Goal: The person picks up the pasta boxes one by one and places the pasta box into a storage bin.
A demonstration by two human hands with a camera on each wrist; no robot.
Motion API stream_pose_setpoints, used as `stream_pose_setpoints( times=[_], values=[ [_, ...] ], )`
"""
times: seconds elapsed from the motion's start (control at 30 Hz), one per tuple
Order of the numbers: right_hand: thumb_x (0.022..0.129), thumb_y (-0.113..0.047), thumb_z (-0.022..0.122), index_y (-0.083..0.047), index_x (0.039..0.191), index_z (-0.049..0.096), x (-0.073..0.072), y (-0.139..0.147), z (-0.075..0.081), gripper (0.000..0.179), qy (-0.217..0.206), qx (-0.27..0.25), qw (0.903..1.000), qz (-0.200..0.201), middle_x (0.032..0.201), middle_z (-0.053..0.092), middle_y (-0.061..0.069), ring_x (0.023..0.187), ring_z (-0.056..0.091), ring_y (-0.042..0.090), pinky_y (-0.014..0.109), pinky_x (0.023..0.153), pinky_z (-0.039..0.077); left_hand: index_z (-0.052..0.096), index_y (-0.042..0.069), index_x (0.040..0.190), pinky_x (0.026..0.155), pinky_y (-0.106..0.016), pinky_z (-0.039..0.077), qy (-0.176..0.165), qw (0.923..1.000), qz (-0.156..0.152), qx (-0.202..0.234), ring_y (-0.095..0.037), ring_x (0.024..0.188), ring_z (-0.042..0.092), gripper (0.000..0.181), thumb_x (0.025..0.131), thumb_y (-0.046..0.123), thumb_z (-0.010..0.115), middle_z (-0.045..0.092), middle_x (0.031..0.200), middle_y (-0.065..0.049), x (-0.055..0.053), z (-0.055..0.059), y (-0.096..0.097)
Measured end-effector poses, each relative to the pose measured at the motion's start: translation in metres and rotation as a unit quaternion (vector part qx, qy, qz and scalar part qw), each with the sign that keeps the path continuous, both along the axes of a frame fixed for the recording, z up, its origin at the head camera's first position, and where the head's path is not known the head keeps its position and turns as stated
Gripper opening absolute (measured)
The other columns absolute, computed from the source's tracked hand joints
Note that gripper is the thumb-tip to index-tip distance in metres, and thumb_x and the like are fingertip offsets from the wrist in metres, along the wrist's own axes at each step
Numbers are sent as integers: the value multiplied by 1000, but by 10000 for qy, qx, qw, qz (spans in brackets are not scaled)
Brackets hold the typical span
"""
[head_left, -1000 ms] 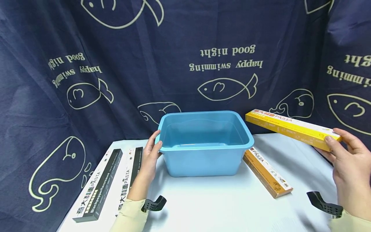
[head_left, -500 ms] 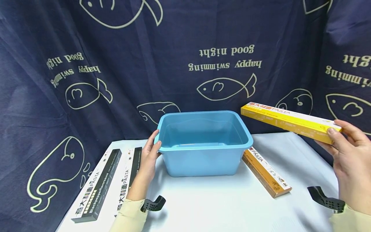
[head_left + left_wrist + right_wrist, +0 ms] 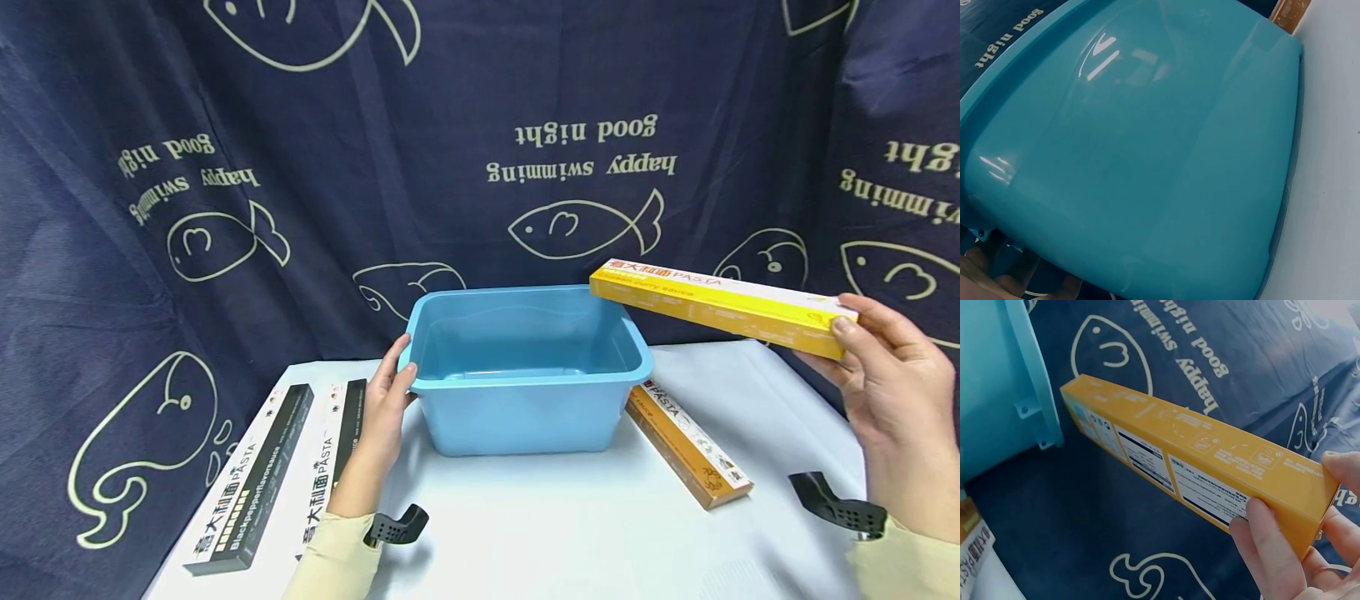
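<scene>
Navy backdrop (image 3: pixel 420 167): a whole wall of dark cloth up behind, pale line-drawn fish across it and upside-down "good night" and "happy swimming".
Bench (image 3: pixel 540 533): white top, its far edge running right up against that cloth.
Blue tub (image 3: pixel 525 421): standing upright by the middle of the bench's far edge, mouth facing up.
Yellow box (image 3: pixel 720 304): up in the air, over the bench's far right corner! Long, slanting, lettered "PASTA" and "Chicken curry sauce"; the head view lays its left end across the tub's right rear corner, yet the right wrist view shows a slim gap between box and rim.
Outer black box (image 3: pixel 255 479): lying along the bench's left edge, black-pepper lettering down its side.
Inner black box (image 3: pixel 326 467): just beside it, partly hidden by the left arm (image 3: pixel 356 483).
Brown box (image 3: pixel 690 446): aslant toward the bench's right edge, far end out of sight behind the tub.
Right hand (image 3: pixel 892 367): there's the grip, thumb and fingers grasping the yellow box by its right end.
Left hand (image 3: pixel 386 400): grip clasped on the tub's left rim.
Wrist brackets (image 3: pixel 401 527): black, one at each wrist.
</scene>
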State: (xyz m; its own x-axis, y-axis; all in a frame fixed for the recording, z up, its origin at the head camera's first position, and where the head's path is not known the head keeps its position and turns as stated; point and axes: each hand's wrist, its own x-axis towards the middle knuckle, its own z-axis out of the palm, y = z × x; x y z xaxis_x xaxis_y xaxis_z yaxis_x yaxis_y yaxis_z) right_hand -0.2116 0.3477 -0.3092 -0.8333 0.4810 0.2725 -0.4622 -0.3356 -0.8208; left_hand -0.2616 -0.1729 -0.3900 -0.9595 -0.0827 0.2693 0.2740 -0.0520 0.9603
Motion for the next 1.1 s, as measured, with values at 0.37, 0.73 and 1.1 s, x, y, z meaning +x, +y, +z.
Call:
stream_pose_setpoints(
  times=[0.37,0.73,1.1],
  values=[
    [91,11,62,2,129,64,-11,-14,1,39,609,169,9946,818,123,58,3,104,58,16,30,64,61,41,29,152,114,-56,37,-6,10000,19,-8,-29,143,44,51,102,29,52,37,160,2,0,1,-1],
    [92,4,65,-3,133,63,-19,-24,2,42,301,420,9927,1092,128,52,1,110,53,16,31,67,61,42,30,151,114,-57,37,5,10000,43,-16,-28,142,44,50,102,29,52,38,159,2,-1,0,-1],
    [92,0,67,-7,135,63,-30,-37,4,43,50,748,9878,1365,128,51,-1,112,50,16,28,69,61,43,31,151,113,-56,38,2,10000,67,-44,-28,141,45,49,102,30,52,38,159,2,-2,-2,-1]
  ],
)
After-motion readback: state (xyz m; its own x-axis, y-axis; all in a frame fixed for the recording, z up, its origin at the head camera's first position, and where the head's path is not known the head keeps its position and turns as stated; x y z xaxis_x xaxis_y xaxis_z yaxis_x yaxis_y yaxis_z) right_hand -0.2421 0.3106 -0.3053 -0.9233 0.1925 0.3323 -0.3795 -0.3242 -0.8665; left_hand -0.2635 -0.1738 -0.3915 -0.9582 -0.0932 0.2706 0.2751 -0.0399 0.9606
